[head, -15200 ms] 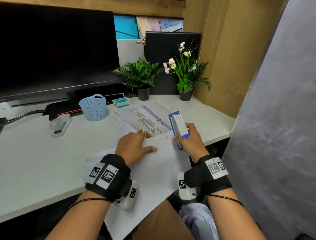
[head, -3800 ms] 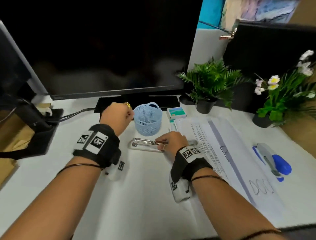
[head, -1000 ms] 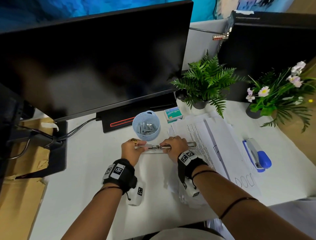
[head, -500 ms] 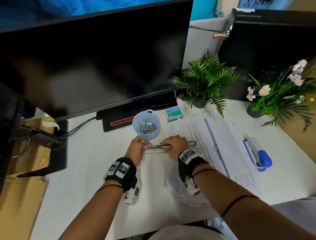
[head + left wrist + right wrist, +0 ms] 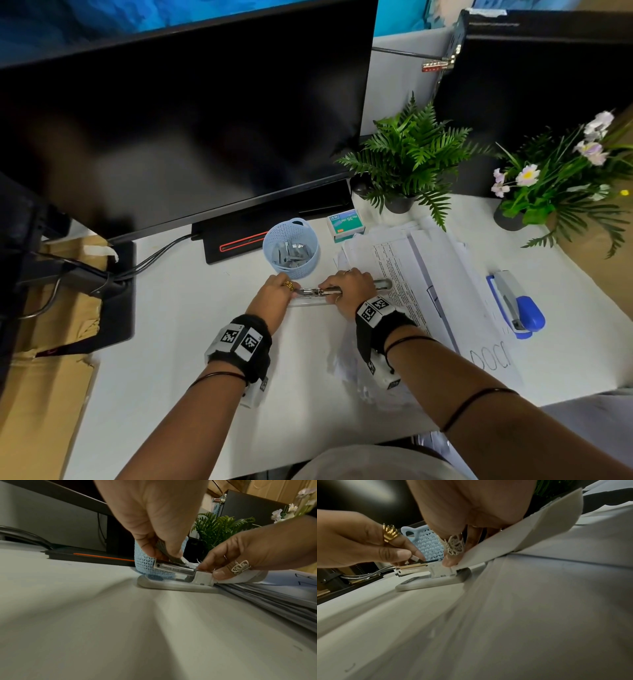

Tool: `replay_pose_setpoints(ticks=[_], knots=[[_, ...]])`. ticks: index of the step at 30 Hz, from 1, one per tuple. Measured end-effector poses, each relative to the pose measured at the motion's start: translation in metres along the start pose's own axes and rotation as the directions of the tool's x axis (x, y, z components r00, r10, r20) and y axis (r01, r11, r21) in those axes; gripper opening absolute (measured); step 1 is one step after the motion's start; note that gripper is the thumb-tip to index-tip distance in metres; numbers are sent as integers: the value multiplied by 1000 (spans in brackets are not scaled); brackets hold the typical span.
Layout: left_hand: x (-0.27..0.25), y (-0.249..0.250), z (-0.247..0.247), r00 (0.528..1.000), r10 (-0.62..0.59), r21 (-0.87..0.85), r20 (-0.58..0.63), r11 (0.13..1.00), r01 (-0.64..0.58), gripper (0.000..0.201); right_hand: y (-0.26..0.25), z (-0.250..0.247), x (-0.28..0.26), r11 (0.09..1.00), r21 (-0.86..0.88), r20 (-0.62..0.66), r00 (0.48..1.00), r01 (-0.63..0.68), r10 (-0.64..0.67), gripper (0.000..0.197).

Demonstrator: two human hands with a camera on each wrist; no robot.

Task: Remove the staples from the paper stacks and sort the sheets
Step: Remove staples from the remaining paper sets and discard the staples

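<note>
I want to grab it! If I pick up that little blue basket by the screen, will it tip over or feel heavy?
The blue basket looks like thin, holey plastic, so probably light. It is short and wide, so it likely stands steadily. The loose metal pieces inside could rattle or spill if it tilts.

A white table (image 5: 178,342) fills the view under even indoor light. A large dark monitor (image 5: 178,120) stands along its far edge, cables (image 5: 154,255) trailing from its base. A black panel (image 5: 548,85) rises at the far right corner. Brown cardboard (image 5: 41,394) lies off the left edge. Behind the monitor, a blue wall (image 5: 394,17) shows.
</note>
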State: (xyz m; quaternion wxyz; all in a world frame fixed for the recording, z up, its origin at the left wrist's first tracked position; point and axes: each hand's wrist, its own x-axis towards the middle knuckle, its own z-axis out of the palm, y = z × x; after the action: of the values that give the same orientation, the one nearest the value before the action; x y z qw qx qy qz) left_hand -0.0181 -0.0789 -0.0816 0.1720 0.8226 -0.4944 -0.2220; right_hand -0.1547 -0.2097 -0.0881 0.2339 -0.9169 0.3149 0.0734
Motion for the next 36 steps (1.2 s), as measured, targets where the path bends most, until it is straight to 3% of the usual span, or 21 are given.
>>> replay_pose_setpoints(ticks=[5, 9, 12, 15, 20, 29, 36], knots=[[2, 1, -1, 1000, -3, 15, 20, 1000, 3, 28, 0, -1, 0, 1000, 10, 6, 1000, -3, 3, 31], [2, -5, 2, 994, 94, 154, 62, 983, -102, 27, -1, -2, 0, 1000, 12, 11, 1000, -2, 2, 31], [3, -7, 1, 994, 100, 240, 47, 965, -108, 20, -1, -3, -2, 1000, 12, 9, 1000, 4, -4, 31], [3, 0, 0, 997, 58, 217, 47, 974, -67, 24, -2, -3, -2, 1000, 13, 7, 1000, 5, -5, 31], [-1, 4, -5, 993, 116, 335, -5, 936, -107, 26, -2, -3, -3, 1000, 6, 6, 1000, 2, -2, 30], [-1, 2, -3, 992, 98, 125, 86, 986, -108, 28, -2, -8, -4, 999, -8, 41, 999, 31, -30, 29], [0, 12, -8, 985, 91, 194, 148, 974, -119, 32, -4, -9, -7, 999, -41, 44, 998, 36, -35, 28]])
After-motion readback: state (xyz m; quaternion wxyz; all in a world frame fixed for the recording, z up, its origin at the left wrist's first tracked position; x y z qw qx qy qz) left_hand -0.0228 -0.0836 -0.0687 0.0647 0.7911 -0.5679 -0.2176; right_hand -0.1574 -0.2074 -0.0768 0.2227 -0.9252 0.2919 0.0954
